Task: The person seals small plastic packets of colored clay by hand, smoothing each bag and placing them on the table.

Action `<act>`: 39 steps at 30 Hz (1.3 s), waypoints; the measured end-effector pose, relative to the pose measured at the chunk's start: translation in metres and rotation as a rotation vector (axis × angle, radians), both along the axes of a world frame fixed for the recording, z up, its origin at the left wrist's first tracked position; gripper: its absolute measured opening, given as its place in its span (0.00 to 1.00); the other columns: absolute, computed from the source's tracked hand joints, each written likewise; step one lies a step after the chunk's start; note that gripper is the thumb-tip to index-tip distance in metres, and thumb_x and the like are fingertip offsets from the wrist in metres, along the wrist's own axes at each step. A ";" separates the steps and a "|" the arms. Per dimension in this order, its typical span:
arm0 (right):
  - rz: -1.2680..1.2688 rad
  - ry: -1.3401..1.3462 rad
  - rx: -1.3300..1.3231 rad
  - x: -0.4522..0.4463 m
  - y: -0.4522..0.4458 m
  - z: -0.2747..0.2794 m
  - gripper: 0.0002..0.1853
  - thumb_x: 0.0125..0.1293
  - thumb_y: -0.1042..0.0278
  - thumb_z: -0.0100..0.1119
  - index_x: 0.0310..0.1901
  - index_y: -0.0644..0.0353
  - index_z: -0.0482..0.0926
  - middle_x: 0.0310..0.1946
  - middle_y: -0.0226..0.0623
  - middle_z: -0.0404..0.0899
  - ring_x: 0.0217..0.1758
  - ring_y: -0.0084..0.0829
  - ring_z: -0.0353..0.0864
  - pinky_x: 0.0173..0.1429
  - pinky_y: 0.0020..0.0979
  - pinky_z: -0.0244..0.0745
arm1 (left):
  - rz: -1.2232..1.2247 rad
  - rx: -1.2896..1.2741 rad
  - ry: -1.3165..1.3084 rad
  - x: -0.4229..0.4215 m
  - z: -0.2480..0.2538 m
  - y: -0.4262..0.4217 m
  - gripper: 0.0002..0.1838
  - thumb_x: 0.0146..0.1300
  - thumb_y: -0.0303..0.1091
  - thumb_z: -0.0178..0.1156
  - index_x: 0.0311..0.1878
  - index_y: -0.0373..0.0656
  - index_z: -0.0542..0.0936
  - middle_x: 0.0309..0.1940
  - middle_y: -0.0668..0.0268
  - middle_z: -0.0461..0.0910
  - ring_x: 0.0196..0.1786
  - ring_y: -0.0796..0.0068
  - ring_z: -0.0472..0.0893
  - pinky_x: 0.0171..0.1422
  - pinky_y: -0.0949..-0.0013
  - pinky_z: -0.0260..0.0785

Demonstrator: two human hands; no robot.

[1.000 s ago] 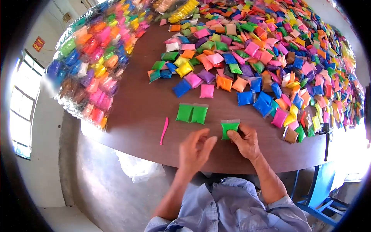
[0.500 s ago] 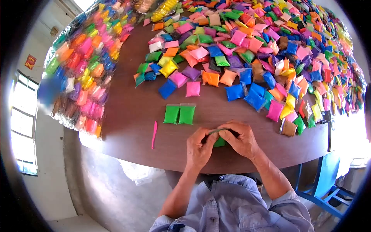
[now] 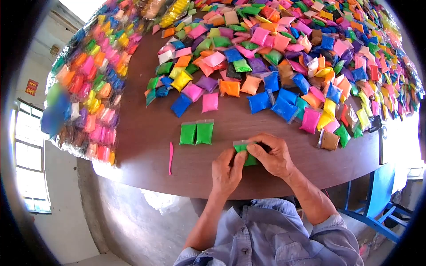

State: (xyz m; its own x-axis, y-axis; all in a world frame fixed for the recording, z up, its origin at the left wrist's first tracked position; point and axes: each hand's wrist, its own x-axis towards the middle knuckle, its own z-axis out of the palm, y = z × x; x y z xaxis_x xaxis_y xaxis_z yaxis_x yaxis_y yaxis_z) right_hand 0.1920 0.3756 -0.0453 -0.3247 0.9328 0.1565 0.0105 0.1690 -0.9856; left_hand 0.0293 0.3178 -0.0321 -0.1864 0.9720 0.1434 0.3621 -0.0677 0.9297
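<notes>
A small clear packet of green clay-like material [image 3: 250, 160] is pinched between both hands just above the near part of the table. My left hand [image 3: 227, 170] grips its left side, thumb on the front. My right hand [image 3: 274, 156] is closed on its upper right, thumb pressed near the top edge. Fingers cover part of the packet. Two similar green packets [image 3: 196, 133] lie side by side, flat on the table, beyond my left hand. Left of them and nearer is a thin pink plastic tool [image 3: 171, 158].
A large heap of small packets in many colours [image 3: 284, 57] covers the far and right parts of the brown table [image 3: 146, 111]. At the left lie clear bags of coloured packets [image 3: 91, 88]. A blue stool or chair frame [image 3: 379, 195] stands at the right.
The green packet's top and front now show between the hands, where before only a thin edge and a lower bit showed. The view has shifted slightly, with the table things sliding left.
</notes>
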 end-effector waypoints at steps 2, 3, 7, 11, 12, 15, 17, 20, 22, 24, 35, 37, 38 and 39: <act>0.020 -0.086 0.076 0.000 0.001 0.003 0.09 0.71 0.68 0.64 0.46 0.65 0.85 0.36 0.38 0.84 0.34 0.24 0.80 0.39 0.29 0.75 | 0.012 -0.010 0.019 -0.001 0.001 -0.001 0.14 0.75 0.36 0.62 0.35 0.35 0.79 0.24 0.56 0.77 0.27 0.69 0.73 0.33 0.64 0.67; 0.021 -0.087 0.074 0.000 0.000 0.003 0.09 0.71 0.68 0.64 0.46 0.65 0.85 0.36 0.38 0.84 0.34 0.24 0.80 0.39 0.29 0.75 | 0.021 -0.020 0.037 -0.001 0.001 -0.002 0.14 0.75 0.35 0.62 0.35 0.35 0.79 0.23 0.57 0.77 0.26 0.70 0.73 0.32 0.64 0.67; 0.032 -0.143 0.076 -0.002 -0.001 0.001 0.10 0.72 0.68 0.62 0.47 0.65 0.83 0.35 0.42 0.84 0.34 0.25 0.81 0.37 0.29 0.75 | 0.065 -0.042 0.070 -0.004 -0.006 -0.004 0.14 0.74 0.36 0.63 0.36 0.34 0.80 0.22 0.57 0.76 0.26 0.73 0.72 0.32 0.66 0.67; -0.028 -0.103 0.036 -0.002 -0.004 0.001 0.10 0.72 0.68 0.62 0.49 0.64 0.83 0.33 0.39 0.83 0.34 0.23 0.79 0.37 0.28 0.74 | 0.006 -0.042 -0.046 -0.001 -0.002 -0.003 0.15 0.71 0.39 0.66 0.36 0.35 0.81 0.23 0.57 0.76 0.26 0.71 0.72 0.31 0.64 0.66; -0.030 -0.105 0.037 -0.001 -0.004 0.002 0.10 0.72 0.68 0.62 0.49 0.64 0.83 0.33 0.39 0.83 0.34 0.23 0.79 0.37 0.28 0.74 | -0.028 -0.033 -0.064 -0.001 -0.004 -0.003 0.15 0.71 0.40 0.67 0.36 0.35 0.81 0.23 0.56 0.76 0.25 0.68 0.73 0.31 0.63 0.65; -0.067 -0.065 -0.015 0.000 -0.005 0.002 0.10 0.73 0.68 0.62 0.50 0.64 0.83 0.33 0.35 0.82 0.34 0.21 0.77 0.37 0.28 0.74 | -0.066 0.066 0.126 0.002 0.001 0.000 0.14 0.70 0.38 0.67 0.35 0.36 0.81 0.24 0.55 0.76 0.25 0.59 0.74 0.31 0.59 0.66; -0.060 -0.042 -0.019 0.000 -0.003 -0.001 0.11 0.74 0.68 0.62 0.51 0.65 0.82 0.33 0.32 0.80 0.34 0.20 0.76 0.37 0.28 0.74 | -0.042 0.067 0.107 0.002 -0.003 0.001 0.14 0.70 0.35 0.66 0.32 0.35 0.78 0.22 0.58 0.75 0.26 0.69 0.71 0.30 0.63 0.64; 0.013 -0.042 -0.017 0.000 -0.003 -0.001 0.11 0.74 0.68 0.62 0.52 0.65 0.82 0.34 0.33 0.80 0.34 0.20 0.76 0.37 0.28 0.73 | -0.002 0.066 0.100 0.000 -0.003 -0.001 0.15 0.70 0.32 0.65 0.29 0.35 0.75 0.20 0.60 0.73 0.26 0.79 0.68 0.29 0.66 0.62; 0.026 -0.064 0.015 -0.001 -0.002 0.003 0.12 0.74 0.68 0.62 0.53 0.65 0.82 0.35 0.33 0.80 0.35 0.20 0.76 0.38 0.28 0.74 | 0.011 0.065 0.115 -0.001 -0.003 -0.002 0.15 0.70 0.32 0.65 0.29 0.35 0.75 0.20 0.60 0.73 0.26 0.79 0.68 0.29 0.66 0.62; 0.034 -0.090 0.047 0.000 -0.002 0.004 0.12 0.74 0.68 0.63 0.53 0.65 0.82 0.35 0.34 0.81 0.36 0.20 0.77 0.39 0.27 0.74 | 0.012 0.109 0.145 0.000 -0.005 -0.003 0.16 0.71 0.34 0.65 0.29 0.35 0.76 0.20 0.60 0.72 0.26 0.78 0.68 0.29 0.66 0.62; 0.068 -0.012 -0.033 0.000 -0.002 -0.001 0.10 0.72 0.70 0.65 0.52 0.63 0.83 0.41 0.36 0.84 0.42 0.26 0.81 0.47 0.29 0.76 | 0.034 -0.020 -0.014 -0.005 -0.008 -0.001 0.15 0.73 0.41 0.65 0.40 0.35 0.82 0.26 0.56 0.81 0.25 0.65 0.77 0.32 0.65 0.69; 0.084 -0.049 -0.001 0.001 -0.001 0.003 0.11 0.72 0.68 0.66 0.52 0.62 0.84 0.41 0.36 0.84 0.42 0.29 0.81 0.48 0.30 0.77 | 0.052 -0.033 0.038 -0.007 -0.009 -0.003 0.16 0.74 0.42 0.64 0.42 0.36 0.83 0.27 0.57 0.83 0.26 0.65 0.78 0.34 0.65 0.71; 0.098 -0.087 0.030 0.003 0.000 0.007 0.12 0.71 0.66 0.66 0.52 0.61 0.84 0.42 0.35 0.85 0.42 0.33 0.82 0.48 0.31 0.77 | 0.057 -0.048 0.040 -0.007 -0.008 -0.004 0.16 0.74 0.43 0.65 0.43 0.37 0.84 0.27 0.56 0.84 0.27 0.65 0.78 0.35 0.65 0.72; 0.097 -0.087 0.030 0.002 0.000 0.007 0.12 0.71 0.66 0.66 0.52 0.61 0.84 0.42 0.35 0.85 0.42 0.33 0.82 0.48 0.31 0.77 | 0.057 -0.048 0.040 -0.007 -0.008 -0.004 0.16 0.74 0.43 0.65 0.43 0.37 0.84 0.27 0.56 0.84 0.27 0.65 0.78 0.35 0.65 0.72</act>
